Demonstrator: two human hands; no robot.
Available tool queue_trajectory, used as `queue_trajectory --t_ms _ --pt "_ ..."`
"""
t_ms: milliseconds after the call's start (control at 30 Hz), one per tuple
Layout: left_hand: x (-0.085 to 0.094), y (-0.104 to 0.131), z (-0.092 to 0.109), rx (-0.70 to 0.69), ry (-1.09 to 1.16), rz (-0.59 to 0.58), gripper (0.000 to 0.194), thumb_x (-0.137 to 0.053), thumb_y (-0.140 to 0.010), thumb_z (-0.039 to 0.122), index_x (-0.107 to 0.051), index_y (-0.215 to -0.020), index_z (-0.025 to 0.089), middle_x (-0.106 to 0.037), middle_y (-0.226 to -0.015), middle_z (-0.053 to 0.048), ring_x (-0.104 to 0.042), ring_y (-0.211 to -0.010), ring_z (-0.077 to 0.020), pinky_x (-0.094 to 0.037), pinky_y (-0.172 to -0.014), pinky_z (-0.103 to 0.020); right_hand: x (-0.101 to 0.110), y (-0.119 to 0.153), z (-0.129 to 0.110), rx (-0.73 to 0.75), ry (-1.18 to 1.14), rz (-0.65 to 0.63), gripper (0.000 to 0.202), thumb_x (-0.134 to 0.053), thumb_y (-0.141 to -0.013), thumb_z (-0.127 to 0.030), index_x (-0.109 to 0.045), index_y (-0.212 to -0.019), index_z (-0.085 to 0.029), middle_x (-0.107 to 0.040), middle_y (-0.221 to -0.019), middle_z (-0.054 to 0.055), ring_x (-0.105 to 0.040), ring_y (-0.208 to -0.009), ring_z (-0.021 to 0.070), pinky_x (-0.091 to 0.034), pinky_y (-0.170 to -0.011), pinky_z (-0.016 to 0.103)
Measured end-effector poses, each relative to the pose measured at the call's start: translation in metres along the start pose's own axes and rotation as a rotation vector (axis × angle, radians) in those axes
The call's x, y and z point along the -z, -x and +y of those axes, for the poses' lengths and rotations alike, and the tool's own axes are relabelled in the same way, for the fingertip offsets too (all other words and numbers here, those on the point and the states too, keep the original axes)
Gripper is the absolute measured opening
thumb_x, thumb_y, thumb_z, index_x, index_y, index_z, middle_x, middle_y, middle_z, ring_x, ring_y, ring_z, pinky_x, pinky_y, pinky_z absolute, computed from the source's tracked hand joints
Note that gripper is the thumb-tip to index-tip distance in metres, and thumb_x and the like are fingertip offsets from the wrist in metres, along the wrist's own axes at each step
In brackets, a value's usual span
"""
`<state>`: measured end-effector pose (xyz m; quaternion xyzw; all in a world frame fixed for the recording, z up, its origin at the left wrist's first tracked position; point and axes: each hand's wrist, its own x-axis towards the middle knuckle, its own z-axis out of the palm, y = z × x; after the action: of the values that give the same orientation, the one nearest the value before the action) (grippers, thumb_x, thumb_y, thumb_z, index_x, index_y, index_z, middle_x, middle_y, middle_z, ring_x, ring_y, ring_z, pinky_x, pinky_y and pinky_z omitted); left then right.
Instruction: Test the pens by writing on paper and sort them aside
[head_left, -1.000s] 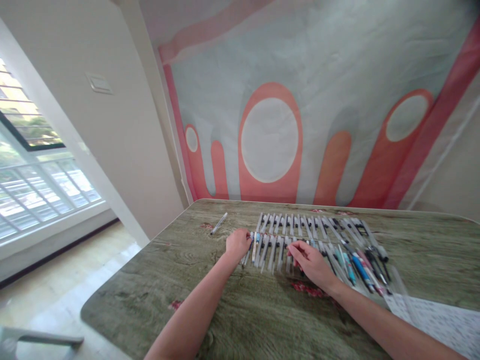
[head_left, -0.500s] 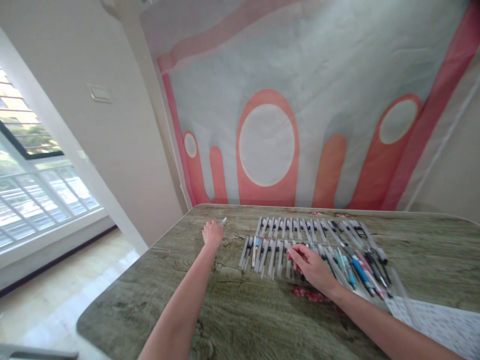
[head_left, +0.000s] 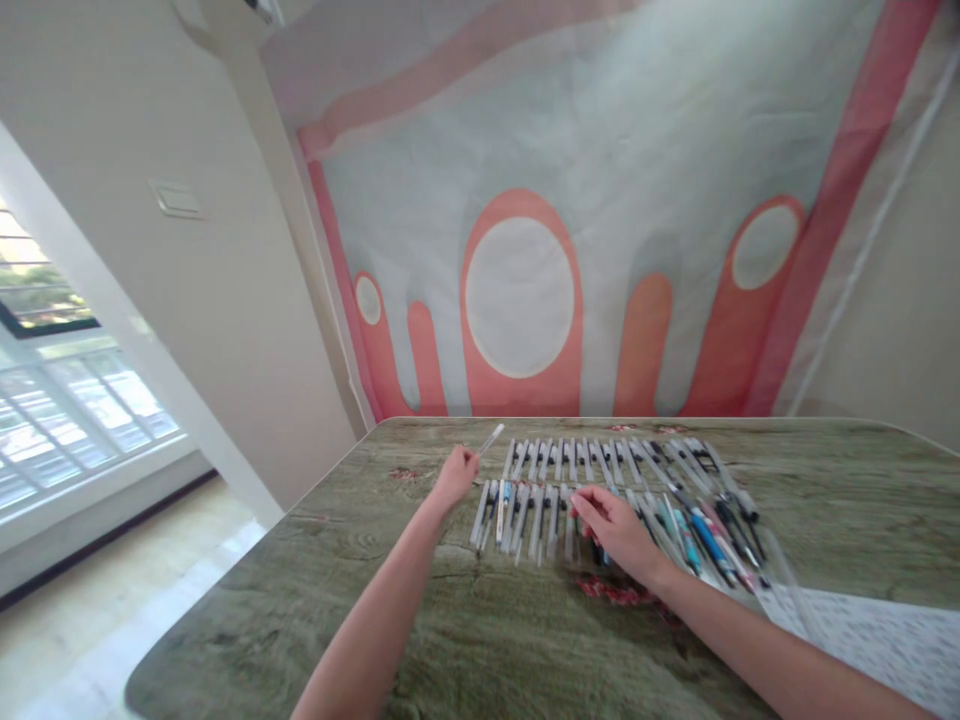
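No text, brand, number or sign can be read. The white sheet [head_left: 885,632] at the right side of the counter [head_left: 315,600] carries rows of small dark marks, too small and blurred to make out as letters, figures or pattern. Any print on the pale pen with blue parts [head_left: 501,515] in the nearer row, or on the blue pen [head_left: 712,548] near the sheet, is likewise too small to read.

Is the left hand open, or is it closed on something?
Closed. The left hand pinches a pen, whose pale end sticks out beyond the fingers.
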<state>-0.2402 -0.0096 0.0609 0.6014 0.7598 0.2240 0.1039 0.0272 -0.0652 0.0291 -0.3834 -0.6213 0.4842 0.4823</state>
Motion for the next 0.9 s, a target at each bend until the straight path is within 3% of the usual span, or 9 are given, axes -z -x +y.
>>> queue_trajectory --t_ms 133,267,533,733,900 --pt "-0.028 0.046 0.055 -0.384 0.412 -0.221 0.024 -0.039 -0.081 0.038 -0.047 -0.081 0.016 -0.053 -0.067 0.001 -0.049 -0.061 -0.0098 -0.038 -0.059 -0.021 0.004 -0.008 0.002 -0.089 -0.175 0.160 0.037 -0.052 -0.072 -0.048 -0.055 -0.094 -0.019 -0.057 -0.070 0.000 -0.044 -0.046 0.0090 -0.033 -0.039 0.021" --pt "-0.040 0.078 0.081 -0.472 0.547 -0.333 0.022 -0.045 -0.078 0.037 -0.047 -0.078 0.015 -0.050 -0.065 0.002 -0.045 -0.059 -0.0088 -0.036 -0.058 -0.021 0.012 -0.015 0.002 -0.100 -0.302 0.281 0.036 -0.053 -0.071 -0.048 -0.058 -0.091 -0.020 -0.053 -0.065 -0.002 -0.039 -0.044 0.0073 -0.029 -0.038 0.020" --pt "-0.043 0.074 0.104 -0.206 0.760 -0.780 0.037 -0.042 -0.075 0.051 -0.048 -0.077 0.015 -0.052 -0.064 0.000 -0.046 -0.051 -0.0086 -0.034 -0.048 -0.021 0.016 -0.016 0.007 -0.180 -0.415 0.177 0.035 -0.057 -0.069 -0.044 -0.060 -0.095 -0.020 -0.044 -0.052 -0.005 -0.035 -0.043 0.0066 -0.025 -0.040 0.018" --pt "-0.049 0.073 0.123 -0.051 0.946 -0.832 0.038 -0.050 -0.071 0.053 -0.050 -0.078 0.015 -0.050 -0.066 0.002 -0.034 -0.045 -0.0031 -0.019 -0.042 -0.017 0.015 -0.014 0.000 -0.179 -0.384 0.127 0.038 -0.056 -0.071 -0.044 -0.059 -0.100 -0.019 -0.051 -0.056 -0.003 -0.039 -0.046 0.0068 -0.026 -0.041 0.018" --pt "-0.055 0.079 0.122 -0.052 1.027 -0.874 0.038 -0.049 -0.071 0.052 -0.050 -0.072 0.013 -0.045 -0.060 0.004 -0.027 -0.043 -0.0014 -0.014 -0.041 -0.016 0.014 -0.014 0.002 -0.177 -0.340 0.152 0.038 -0.055 -0.071 -0.046 -0.062 -0.096 -0.017 -0.050 -0.052 -0.003 -0.038 -0.043 0.0061 -0.024 -0.039 0.017"
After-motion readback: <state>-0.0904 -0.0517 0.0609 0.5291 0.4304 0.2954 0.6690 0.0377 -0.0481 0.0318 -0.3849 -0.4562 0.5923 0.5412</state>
